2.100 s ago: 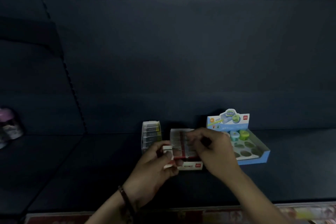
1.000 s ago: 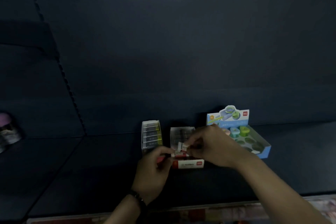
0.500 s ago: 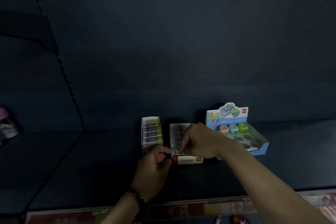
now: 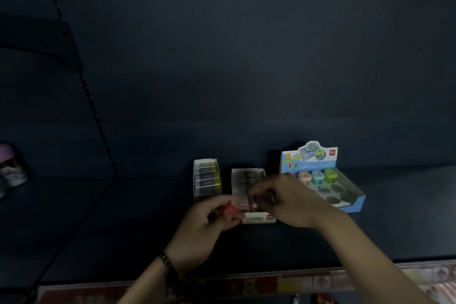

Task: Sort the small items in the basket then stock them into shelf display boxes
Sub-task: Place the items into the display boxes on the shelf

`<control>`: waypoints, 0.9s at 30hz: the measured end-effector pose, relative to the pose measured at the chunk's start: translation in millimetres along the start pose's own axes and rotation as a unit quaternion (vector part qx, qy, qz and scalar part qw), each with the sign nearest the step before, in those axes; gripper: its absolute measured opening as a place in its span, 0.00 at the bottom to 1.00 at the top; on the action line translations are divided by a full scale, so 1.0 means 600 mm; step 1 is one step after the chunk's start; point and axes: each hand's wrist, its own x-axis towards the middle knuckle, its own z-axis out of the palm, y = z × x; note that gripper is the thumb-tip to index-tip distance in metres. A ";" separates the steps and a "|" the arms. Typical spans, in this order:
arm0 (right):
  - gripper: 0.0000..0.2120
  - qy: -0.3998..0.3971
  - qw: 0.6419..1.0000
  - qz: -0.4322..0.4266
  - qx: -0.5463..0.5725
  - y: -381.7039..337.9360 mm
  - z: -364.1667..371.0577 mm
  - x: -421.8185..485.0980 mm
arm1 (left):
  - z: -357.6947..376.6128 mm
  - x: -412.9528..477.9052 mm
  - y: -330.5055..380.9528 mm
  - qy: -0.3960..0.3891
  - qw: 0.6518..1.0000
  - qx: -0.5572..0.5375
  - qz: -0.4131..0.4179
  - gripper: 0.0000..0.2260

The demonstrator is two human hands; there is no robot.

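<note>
While half a second ago the right hand [image 4: 288, 202] reached deep into the white-and-red cardboard display box [image 4: 259, 218], it has since drawn back over the box's near end. Its fingers are curled, and blur hides whether its grip holds anything. The left hand [image 4: 204, 224] has lifted a little, its grip closed round a small red packet [image 4: 230, 210] just left of that box. Three boxes stand side by side on the dark blue shelf [image 4: 148, 229]. A narrow white cardboard box [image 4: 206, 180] is on the left and a blue cardboard display box [image 4: 350, 202] on the right, holding three round sharpeners [image 4: 317, 176]: pink, teal and green.
</note>
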 end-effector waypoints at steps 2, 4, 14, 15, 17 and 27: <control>0.12 0.092 0.987 0.021 0.131 -0.006 0.008 -0.023 | -0.003 -0.003 0.016 0.019 0.999 -0.045 0.011 0.16; 0.12 0.133 0.957 0.026 0.255 -0.023 0.017 -0.042 | -0.002 0.000 0.028 0.040 0.997 -0.059 0.018 0.17; 0.05 0.150 0.923 0.035 0.354 -0.047 0.015 -0.049 | 0.018 0.040 0.048 0.087 0.965 0.148 0.196 0.11; 0.05 0.157 0.922 0.038 0.351 -0.044 0.012 -0.050 | 0.018 0.044 0.050 0.087 0.958 0.165 0.218 0.11; 0.04 0.149 0.931 0.042 0.330 -0.035 0.001 -0.053 | 0.024 0.048 0.054 0.079 0.948 0.187 0.247 0.12; 0.05 0.077 0.988 0.031 0.130 0.016 -0.044 -0.049 | 0.030 0.031 0.003 0.115 0.910 0.336 0.213 0.19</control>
